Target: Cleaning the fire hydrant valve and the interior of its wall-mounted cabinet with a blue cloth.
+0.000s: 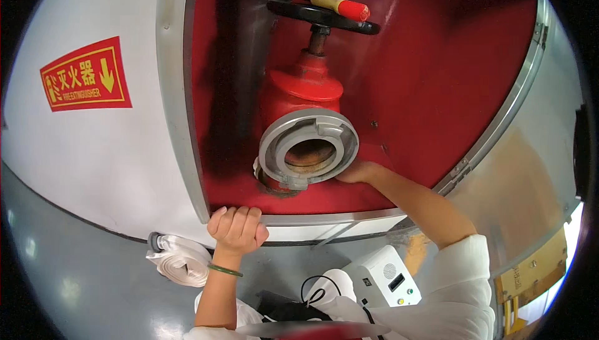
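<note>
In front of me is a red-lined fire hydrant cabinet (449,73). Inside stands a red hydrant valve (306,82) with a black handwheel (299,11) and a grey metal outlet coupling (269,152) facing me, its bore uncapped. A yellow-and-red handle (348,9) of some tool lies across the handwheel. My left hand (237,230) curls its fingers over the cabinet's lower metal edge (327,218). My right hand (358,172) reaches in low, to the right of the coupling and partly behind it; its fingers are hidden, so their hold cannot be seen.
A grey nozzle-like tube (255,49) stands at the cabinet's left. The metal-framed door (519,190) hangs open at right. Below are a rolled white fire hose (180,260), a white box with buttons (390,277) and a black cable (320,288). A wooden crate (533,265) stands lower right.
</note>
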{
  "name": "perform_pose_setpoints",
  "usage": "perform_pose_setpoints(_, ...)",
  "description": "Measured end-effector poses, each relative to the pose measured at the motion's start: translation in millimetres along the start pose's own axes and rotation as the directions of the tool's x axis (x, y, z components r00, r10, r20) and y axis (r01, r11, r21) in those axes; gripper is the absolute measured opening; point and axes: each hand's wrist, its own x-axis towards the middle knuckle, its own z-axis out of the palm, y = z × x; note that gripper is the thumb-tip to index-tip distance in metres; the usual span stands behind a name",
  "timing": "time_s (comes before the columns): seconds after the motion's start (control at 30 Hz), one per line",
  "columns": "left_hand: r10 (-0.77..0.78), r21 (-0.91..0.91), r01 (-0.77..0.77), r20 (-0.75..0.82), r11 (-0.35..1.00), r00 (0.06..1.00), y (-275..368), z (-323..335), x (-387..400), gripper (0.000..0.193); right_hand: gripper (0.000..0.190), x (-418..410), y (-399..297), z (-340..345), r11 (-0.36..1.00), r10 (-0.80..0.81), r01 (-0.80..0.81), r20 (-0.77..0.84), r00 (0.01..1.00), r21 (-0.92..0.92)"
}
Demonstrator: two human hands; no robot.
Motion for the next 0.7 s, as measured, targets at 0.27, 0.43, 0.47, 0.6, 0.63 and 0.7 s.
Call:
perform_pose_setpoints(0.27, 0.016, 0.011, -0.017, 0.046, 1.0, 0.999, -8.7, -8.2, -2.0, 0.021, 0.044, -12.6, -45.0, -22.7, 0.987, -0.019, 0.025, -0.041, 0.999, 0.158)
perform_pose_setpoints(0.43, -0.005, -0.071, 0.012, 0.098, 0.997, 0.995, -2.7, -13.8, 9.9, 0.017, 0.043, -68.7, -33.7, -38.7, 0.961, -0.2, 0.19, 0.028, 0.979, 0.2)
perform_pose_setpoints(0.47, -0.004, -0.067, 0.011, 0.096, 0.998, 0.995, -2.8, -14.7, 9.4, 0.017, 0.043, -80.6, -37.6, -44.0, 0.964, -0.211, 0.184, 0.129, 0.969, 0.194)
perform_pose_setpoints(0.6, -0.038, -0.079, 0.046, 0.107, 0.996, 0.994, -1.9, -13.6, 5.2, 0.018, 0.042, -109.7, -51.1, -59.1, 0.952, -0.228, 0.137, 0.337, 0.914, 0.273)
perform_pose_setpoints(0.63, -0.042, -0.077, 0.051, 0.108, 0.996, 0.993, -2.3, -13.7, 4.1, 0.017, 0.042, -112.2, -56.2, -60.3, 0.953, -0.225, 0.134, 0.337, 0.914, 0.273)
perform_pose_setpoints(0.7, -0.044, -0.08, 0.051, 0.087, 0.995, 0.995, -1.9, -11.9, 1.8, 0.018, 0.041, -113.1, -64.4, -61.6, 0.919, -0.101, -0.061, 0.381, 0.919, 0.39)
